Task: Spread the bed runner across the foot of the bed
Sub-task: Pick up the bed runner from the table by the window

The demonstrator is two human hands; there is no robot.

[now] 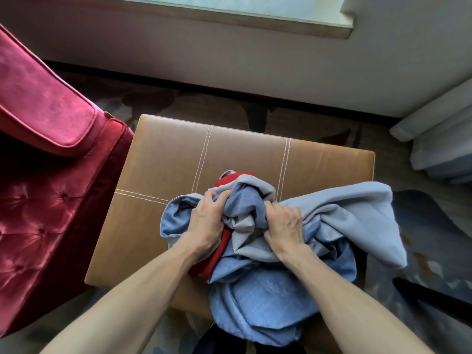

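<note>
The bed runner (265,295) is a crumpled heap of blue and grey cloth with a red strip showing, lying on the near right part of a tan leather ottoman (178,154). My left hand (207,218) grips a bunch of the cloth on the heap's left side. My right hand (283,226) grips another bunch just to the right of it. Part of the runner hangs over the ottoman's near and right edges. No bed is in view.
A red velvet armchair (43,162) stands touching the ottoman's left side. A wall with a window sill (229,19) lies ahead. White curtain folds (439,139) hang at the right. Patterned carpet (429,218) surrounds the ottoman.
</note>
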